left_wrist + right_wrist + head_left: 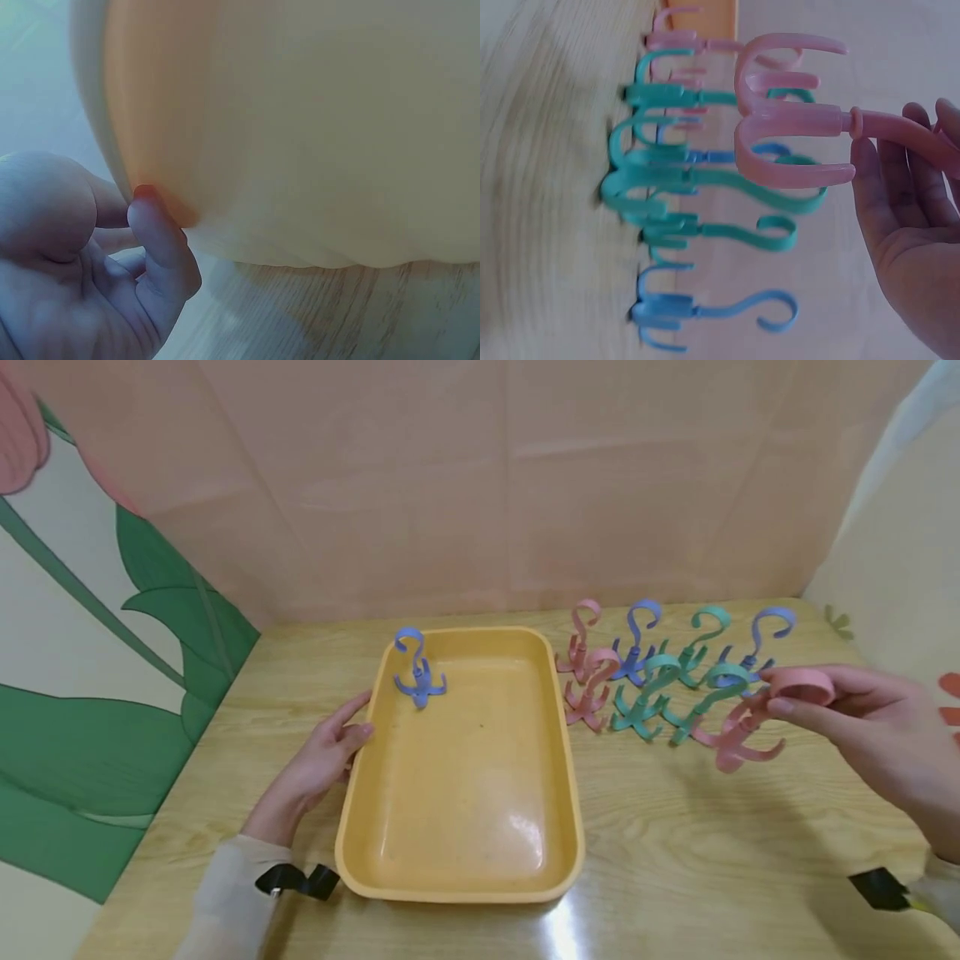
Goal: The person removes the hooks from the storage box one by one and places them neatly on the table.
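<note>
My left hand (318, 768) grips the left rim of a yellow rectangular plastic tray (465, 802), thumb on the rim and fingers at its outer side. Inside the tray's back left corner stands a blue four-claw swivel hook (421, 683). My right hand (877, 722) holds a pink swivel hook (733, 745) by its curved stem, raised above the table with the claws downward. In the right wrist view the pink hook (799, 120) shows its upturned claws and collar. Right of the tray, several more hooks stand in two rows, among them a green one (636, 717).
At the back of the group are a pink hook (577, 652) and a blue hook (633, 662). The wooden table (675, 877) meets a pinkish wall (510, 493) behind. A green leaf-patterned panel (75, 743) borders the left side.
</note>
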The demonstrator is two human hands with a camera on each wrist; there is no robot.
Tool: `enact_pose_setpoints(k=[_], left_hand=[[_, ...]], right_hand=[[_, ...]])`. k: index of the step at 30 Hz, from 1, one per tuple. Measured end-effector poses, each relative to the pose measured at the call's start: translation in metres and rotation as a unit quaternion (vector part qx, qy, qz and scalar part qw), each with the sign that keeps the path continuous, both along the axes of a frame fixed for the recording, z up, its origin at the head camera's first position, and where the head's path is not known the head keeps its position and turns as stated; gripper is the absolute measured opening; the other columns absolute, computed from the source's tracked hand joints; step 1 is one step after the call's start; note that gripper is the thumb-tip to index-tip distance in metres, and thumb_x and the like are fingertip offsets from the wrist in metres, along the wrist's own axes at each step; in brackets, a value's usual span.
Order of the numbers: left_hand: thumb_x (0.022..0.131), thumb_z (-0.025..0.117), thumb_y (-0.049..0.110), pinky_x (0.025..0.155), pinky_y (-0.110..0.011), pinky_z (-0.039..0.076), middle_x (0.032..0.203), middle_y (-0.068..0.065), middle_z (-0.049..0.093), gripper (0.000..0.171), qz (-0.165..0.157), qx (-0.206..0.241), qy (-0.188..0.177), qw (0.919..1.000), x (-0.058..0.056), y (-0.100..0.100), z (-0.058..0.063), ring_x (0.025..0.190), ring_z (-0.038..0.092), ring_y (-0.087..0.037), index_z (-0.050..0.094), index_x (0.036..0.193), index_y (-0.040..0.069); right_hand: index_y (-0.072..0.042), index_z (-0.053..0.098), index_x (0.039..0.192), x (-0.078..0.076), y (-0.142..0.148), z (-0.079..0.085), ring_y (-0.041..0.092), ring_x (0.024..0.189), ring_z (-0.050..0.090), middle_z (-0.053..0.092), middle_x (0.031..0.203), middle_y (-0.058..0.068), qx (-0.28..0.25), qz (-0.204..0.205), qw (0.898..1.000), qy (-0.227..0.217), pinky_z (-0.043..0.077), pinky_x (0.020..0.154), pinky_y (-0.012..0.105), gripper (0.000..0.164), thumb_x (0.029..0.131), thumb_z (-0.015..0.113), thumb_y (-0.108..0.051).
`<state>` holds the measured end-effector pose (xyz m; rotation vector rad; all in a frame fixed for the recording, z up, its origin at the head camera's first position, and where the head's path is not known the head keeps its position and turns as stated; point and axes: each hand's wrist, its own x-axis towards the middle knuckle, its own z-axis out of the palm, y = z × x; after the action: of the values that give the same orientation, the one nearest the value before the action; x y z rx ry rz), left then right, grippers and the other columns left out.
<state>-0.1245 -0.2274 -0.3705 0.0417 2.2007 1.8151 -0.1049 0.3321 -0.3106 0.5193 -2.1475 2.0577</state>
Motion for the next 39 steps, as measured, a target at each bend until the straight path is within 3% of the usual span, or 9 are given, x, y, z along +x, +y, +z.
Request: enact_pose_setpoints(k=[3,6,13,21,28,35,39], left_hand=[[0.110,0.042,0.015,0.054,-0.034,0.056,0.109,-0.024,0.064,0.057,0.006,-0.001,-0.001,1.0000,0.001,0.000,0.000,0.068,0.064,-0.016,0.020,0.162,0.017],[0.110,0.042,0.015,0.054,-0.034,0.056,0.109,-0.025,0.063,0.057,0.006,0.001,-0.001,1.0000,0.001,0.000,0.000,0.069,0.063,-0.016,0.020,0.162,0.018],[0.110,0.042,0.015,0.052,-0.033,0.055,0.108,-0.025,0.063,0.057,0.006,0.003,-0.002,1.0000,0.002,0.002,0.001,0.067,0.063,-0.016,0.020,0.162,0.017],[0.109,0.042,0.014,0.052,-0.032,0.055,0.107,-0.024,0.063,0.057,0.009,0.003,0.001,1.0000,0.002,0.002,0.000,0.068,0.064,-0.017,0.021,0.162,0.017],[0.109,0.042,0.015,0.053,-0.032,0.055,0.112,-0.028,0.062,0.057,0.011,0.001,-0.002,0.9999,0.000,0.003,-0.002,0.069,0.064,-0.018,0.021,0.162,0.019],[0.110,0.042,0.015,0.054,-0.033,0.056,0.112,-0.029,0.061,0.057,0.009,0.002,-0.002,1.0000,0.000,0.002,-0.002,0.070,0.065,-0.019,0.020,0.162,0.019],[0.110,0.042,0.016,0.056,-0.034,0.057,0.114,-0.030,0.060,0.057,0.010,0.004,-0.004,0.9999,0.001,0.002,-0.002,0.072,0.065,-0.019,0.021,0.162,0.020]], right_hand=[[0.013,0.062,0.124,-0.001,0.010,-0.006,0.010,0.100,0.070,0.076,0.102,0.009,0.018,-0.032,0.999,-0.004,0.050,0.085,0.013,0.034,0.090,0.059,0.021],[0.013,0.062,0.124,-0.005,0.022,-0.013,0.010,0.097,0.071,0.076,0.100,0.009,-0.003,-0.040,0.999,0.003,0.050,0.085,0.013,0.033,0.091,0.058,0.020],[0.022,0.053,0.126,-0.015,0.047,-0.028,0.022,0.095,0.072,0.074,0.104,0.018,-0.089,0.014,0.995,0.034,0.055,0.084,0.023,0.035,0.093,0.044,0.028],[0.013,0.061,0.125,-0.027,0.063,-0.041,0.018,0.092,0.073,0.075,0.101,0.014,-0.086,-0.027,0.996,-0.017,0.055,0.081,0.023,0.032,0.095,0.054,0.019],[0.001,0.066,0.126,-0.036,0.071,-0.047,0.006,0.097,0.070,0.076,0.103,0.003,0.008,-0.059,0.994,-0.087,0.051,0.080,0.012,0.031,0.096,0.063,0.005],[0.001,0.064,0.129,-0.046,0.073,-0.057,0.000,0.101,0.066,0.076,0.106,-0.004,0.078,-0.072,0.991,-0.079,0.051,0.079,0.011,0.033,0.096,0.064,0.003],[0.004,0.063,0.129,-0.049,0.072,-0.063,0.003,0.101,0.068,0.075,0.108,-0.001,0.059,-0.052,0.994,-0.073,0.052,0.080,0.013,0.032,0.097,0.062,0.005]])
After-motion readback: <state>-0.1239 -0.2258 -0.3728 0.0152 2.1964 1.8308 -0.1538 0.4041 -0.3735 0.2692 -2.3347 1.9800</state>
